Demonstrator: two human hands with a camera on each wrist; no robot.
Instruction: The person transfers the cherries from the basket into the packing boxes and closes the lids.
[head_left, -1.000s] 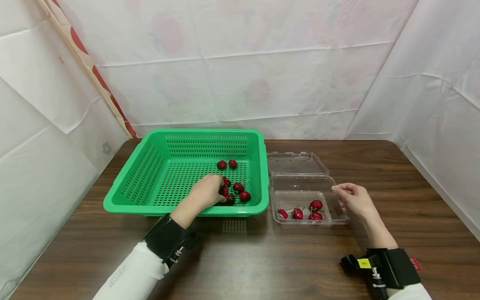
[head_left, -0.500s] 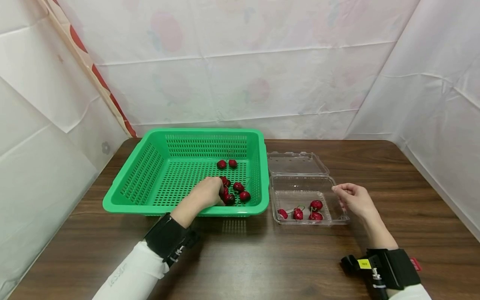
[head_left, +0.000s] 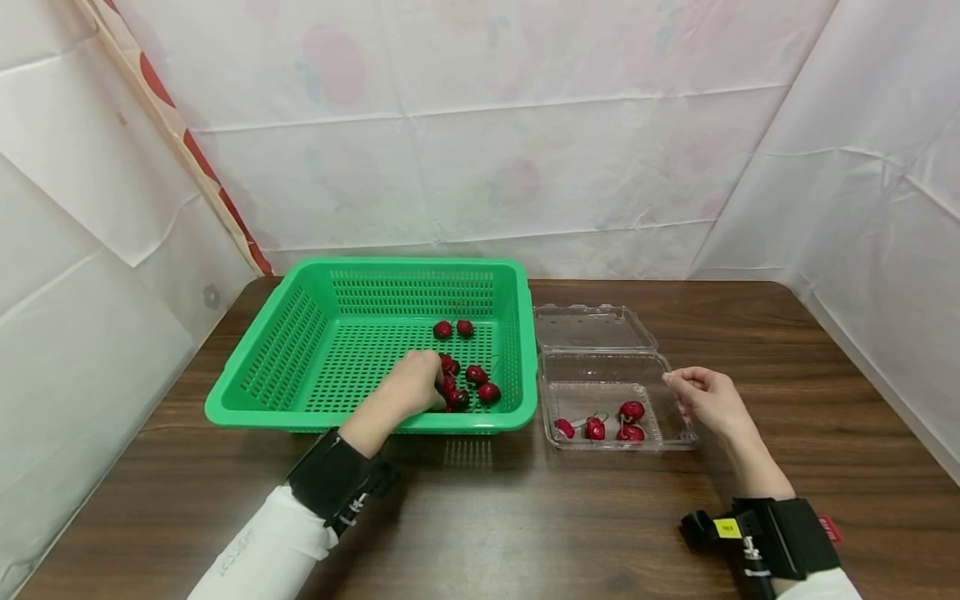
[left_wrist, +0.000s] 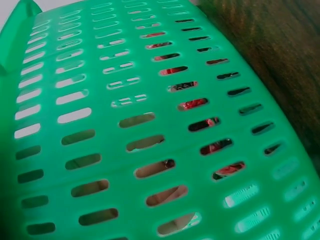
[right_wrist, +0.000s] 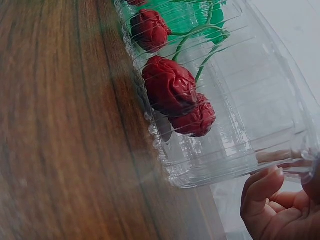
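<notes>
In the head view, my left hand (head_left: 411,385) reaches over the front rim of a green plastic basket (head_left: 360,419), right beside several dark red cherries (head_left: 489,393). Its fingertips are hidden behind the hand; the left wrist view shows only parts of hand and fruit through slots in the basket wall (left_wrist: 115,105). Whether a cherry is between those fingers I cannot tell. With thumb and fingers, my right hand (head_left: 708,402) pinches the right rim of a clear plastic clamshell box (head_left: 600,368). Several wrinkled cherries (right_wrist: 170,86) with green stems lie along its near side.
Two cherries (head_left: 453,329) lie farther back in the basket. The box's lid (head_left: 596,327) is folded back on the brown wooden table (head_left: 480,533), to the basket's right. White sheets (head_left: 465,150) hang behind and at both sides.
My left hand shifts slightly among the cherries in the basket, with its fingers staying low. The right hand keeps its hold on the box rim, and the box has not moved.
</notes>
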